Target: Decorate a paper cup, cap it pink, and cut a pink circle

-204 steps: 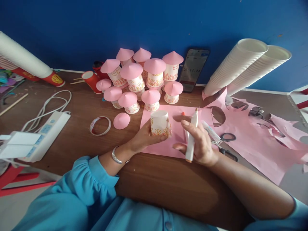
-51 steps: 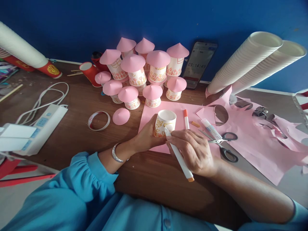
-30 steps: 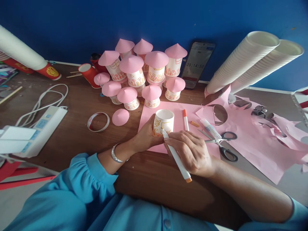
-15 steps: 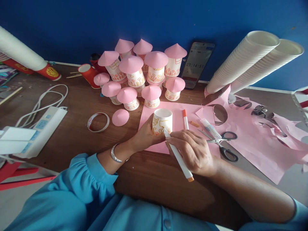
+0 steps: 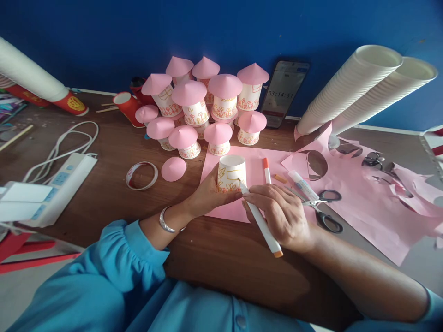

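Blue wall (image 5: 138,27) rises behind the far edge of a brown table (image 5: 207,263), where a phone (image 5: 282,87) leans with 03:14:51 on its display. Nearer the table's near edge, about midway along, the left hand (image 5: 209,194) is wrapped around a white paper cup (image 5: 231,173), one round end uppermost, over a pink sheet (image 5: 254,170); I cannot tell whether the cup rests on it. Flowers in yellow and orange ring its lower part, with a yellow four-sided outline above. The right hand (image 5: 282,216) is clamped on a white marker (image 5: 263,229), whose tip points at the cup's side by the outline's lower right; the hands are just beside each other. Beyond them, along the far edge, stand cups with pink cone roofs (image 5: 188,97), and a loose pink cone (image 5: 173,168) lies left of the sheet, near a tape ring (image 5: 155,174). An orange-capped marker (image 5: 266,170) lies on the sheet, with scissors (image 5: 329,195) to its right. Toward the left edge sits a power strip (image 5: 74,177); toward the far right corner lean stacks of white cups (image 5: 349,87)
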`<control>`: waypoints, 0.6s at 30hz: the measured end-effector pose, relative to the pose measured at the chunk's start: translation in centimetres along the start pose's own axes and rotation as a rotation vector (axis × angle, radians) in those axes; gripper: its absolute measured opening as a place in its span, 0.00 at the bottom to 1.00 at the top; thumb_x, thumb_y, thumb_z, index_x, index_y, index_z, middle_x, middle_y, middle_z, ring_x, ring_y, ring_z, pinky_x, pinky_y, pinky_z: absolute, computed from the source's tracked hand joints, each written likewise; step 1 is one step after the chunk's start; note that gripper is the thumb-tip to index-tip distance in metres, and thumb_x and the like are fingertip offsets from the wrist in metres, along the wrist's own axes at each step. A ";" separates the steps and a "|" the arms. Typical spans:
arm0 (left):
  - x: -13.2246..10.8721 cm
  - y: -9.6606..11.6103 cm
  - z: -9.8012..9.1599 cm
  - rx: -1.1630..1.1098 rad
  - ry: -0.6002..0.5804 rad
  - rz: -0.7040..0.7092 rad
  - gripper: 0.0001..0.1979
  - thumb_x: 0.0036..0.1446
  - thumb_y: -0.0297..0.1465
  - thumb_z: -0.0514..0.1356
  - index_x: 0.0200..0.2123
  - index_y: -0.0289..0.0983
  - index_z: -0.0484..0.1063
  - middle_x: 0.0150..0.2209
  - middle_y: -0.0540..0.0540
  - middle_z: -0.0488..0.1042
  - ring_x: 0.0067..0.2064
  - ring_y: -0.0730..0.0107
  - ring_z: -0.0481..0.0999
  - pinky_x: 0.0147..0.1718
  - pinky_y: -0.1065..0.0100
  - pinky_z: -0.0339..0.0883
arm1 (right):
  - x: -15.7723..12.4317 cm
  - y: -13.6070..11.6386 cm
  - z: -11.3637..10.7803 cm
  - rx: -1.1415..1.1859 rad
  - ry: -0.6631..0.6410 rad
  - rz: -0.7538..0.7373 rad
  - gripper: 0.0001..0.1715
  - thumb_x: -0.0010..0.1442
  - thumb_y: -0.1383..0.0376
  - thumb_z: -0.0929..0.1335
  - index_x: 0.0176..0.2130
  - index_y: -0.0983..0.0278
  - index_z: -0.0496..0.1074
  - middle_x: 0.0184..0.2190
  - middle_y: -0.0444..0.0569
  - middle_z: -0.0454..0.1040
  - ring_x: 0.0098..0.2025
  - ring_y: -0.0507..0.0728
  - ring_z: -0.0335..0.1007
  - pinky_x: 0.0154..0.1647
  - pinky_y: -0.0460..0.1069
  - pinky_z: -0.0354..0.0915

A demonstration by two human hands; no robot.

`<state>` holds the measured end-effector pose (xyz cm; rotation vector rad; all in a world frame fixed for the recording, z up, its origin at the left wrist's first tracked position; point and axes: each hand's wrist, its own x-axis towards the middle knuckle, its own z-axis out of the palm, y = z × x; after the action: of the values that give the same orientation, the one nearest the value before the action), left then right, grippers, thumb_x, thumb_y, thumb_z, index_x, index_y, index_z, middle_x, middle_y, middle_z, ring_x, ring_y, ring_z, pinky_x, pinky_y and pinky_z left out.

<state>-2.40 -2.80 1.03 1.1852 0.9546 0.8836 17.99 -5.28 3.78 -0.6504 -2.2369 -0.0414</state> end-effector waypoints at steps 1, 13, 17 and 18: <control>0.0 0.0 0.0 -0.010 -0.007 0.007 0.33 0.46 0.47 0.75 0.48 0.40 0.66 0.40 0.48 0.72 0.40 0.66 0.73 0.40 0.63 0.73 | 0.0 0.0 0.0 0.004 -0.003 0.000 0.17 0.66 0.76 0.66 0.54 0.69 0.69 0.37 0.56 0.79 0.34 0.58 0.76 0.32 0.51 0.71; 0.1 -0.1 0.0 -0.081 -0.041 0.064 0.29 0.49 0.42 0.75 0.47 0.39 0.66 0.40 0.48 0.72 0.40 0.69 0.73 0.40 0.66 0.71 | 0.1 0.3 0.0 0.038 0.005 0.006 0.17 0.66 0.76 0.65 0.54 0.69 0.69 0.37 0.56 0.79 0.33 0.58 0.75 0.33 0.52 0.73; 0.1 -0.3 -0.1 -0.077 -0.054 0.063 0.27 0.50 0.41 0.75 0.46 0.39 0.66 0.39 0.49 0.71 0.40 0.69 0.72 0.40 0.66 0.70 | 0.1 0.2 0.0 0.046 0.008 0.002 0.17 0.66 0.76 0.65 0.54 0.71 0.69 0.37 0.58 0.78 0.33 0.59 0.75 0.33 0.53 0.73; 0.1 -0.3 -0.1 -0.071 -0.050 0.058 0.27 0.50 0.41 0.75 0.46 0.39 0.66 0.38 0.50 0.71 0.39 0.69 0.72 0.39 0.66 0.70 | 0.1 0.3 -0.1 0.049 0.008 0.003 0.17 0.66 0.76 0.65 0.54 0.71 0.69 0.37 0.58 0.78 0.33 0.59 0.75 0.33 0.53 0.73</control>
<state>-2.45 -2.72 0.76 1.1737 0.8453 0.9228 18.10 -5.04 3.83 -0.6263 -2.2225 0.0121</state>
